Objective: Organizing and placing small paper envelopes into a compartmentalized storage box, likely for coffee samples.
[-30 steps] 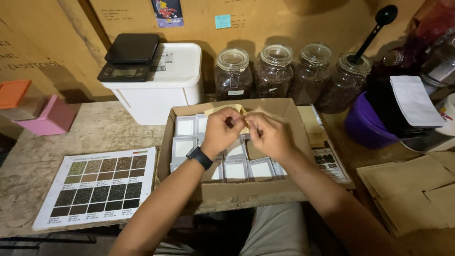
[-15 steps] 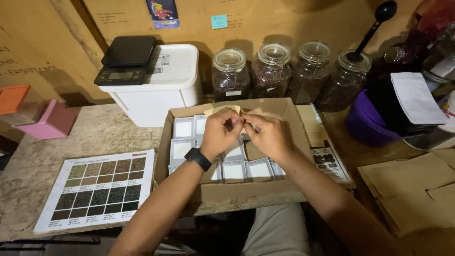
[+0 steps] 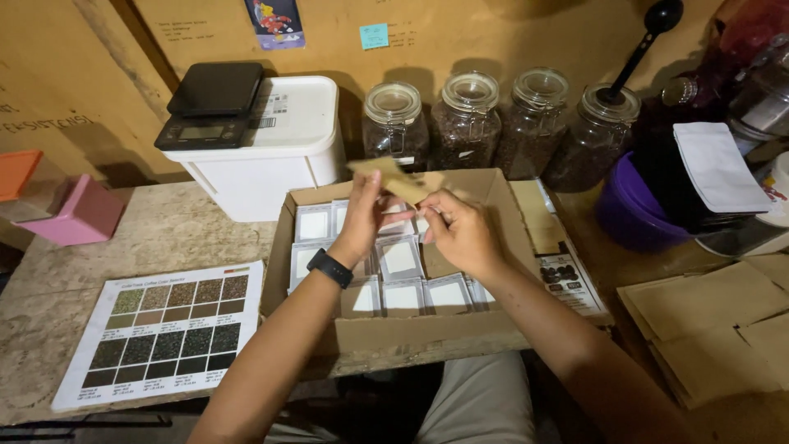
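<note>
My left hand (image 3: 366,215) pinches a small flat brown paper pouch (image 3: 388,176) and lifts it above an open cardboard box (image 3: 411,333). My right hand (image 3: 462,230) is close beside it, fingers curled at the pouch's lower end, touching it. Under both hands the box holds several small white-fronted packets (image 3: 403,294) laid in rows. A black watch sits on my left wrist (image 3: 329,268).
A white lidded tub (image 3: 271,160) carries a black scale (image 3: 212,104). Several glass jars of dark beans (image 3: 470,123) line the wall. A printed colour chart (image 3: 164,329) lies at left, pink box (image 3: 70,215) beyond it, purple bowl (image 3: 629,215) and brown paper bags (image 3: 715,325) at right.
The pouch has risen and tilted up to the left in my left hand. Both hands stay over the box, the right one shifted slightly lower.
</note>
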